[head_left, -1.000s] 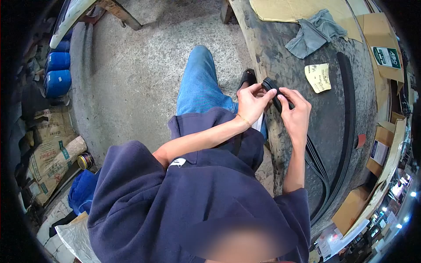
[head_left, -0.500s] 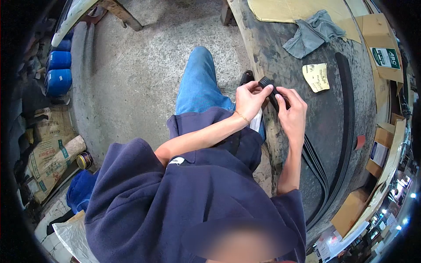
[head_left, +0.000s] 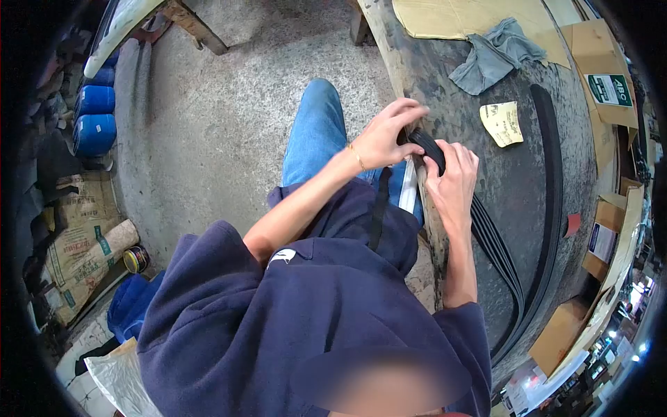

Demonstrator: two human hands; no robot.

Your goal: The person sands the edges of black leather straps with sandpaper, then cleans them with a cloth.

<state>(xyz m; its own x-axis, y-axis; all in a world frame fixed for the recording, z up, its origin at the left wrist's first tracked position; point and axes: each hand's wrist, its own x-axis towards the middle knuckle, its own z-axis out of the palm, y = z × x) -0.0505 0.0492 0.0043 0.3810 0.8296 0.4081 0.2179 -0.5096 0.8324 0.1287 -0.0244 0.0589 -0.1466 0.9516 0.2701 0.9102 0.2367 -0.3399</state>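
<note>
while the right hand (head_left: 455, 174) clamps thumb and fingers around a bundle of black strips (head_left: 425, 144) near one end, that end sits at two o'clock from the middle of the view, by the near edge of the workbench (head_left: 521, 187). the strips run on past the right wrist toward five o'clock. at nine o'clock of the bundle the left hand (head_left: 385, 135) holds its fingers well apart from its thumb; the thumb tip lies at the strips, though i cannot tell whether it presses them. farther out, a yellow note (head_left: 501, 124) lies between two and three o'clock, a wide black band (head_left: 554, 167) at three, a red scrap (head_left: 572, 224) at four, and a crumpled gray cloth (head_left: 497, 57) between one and two.
</note>
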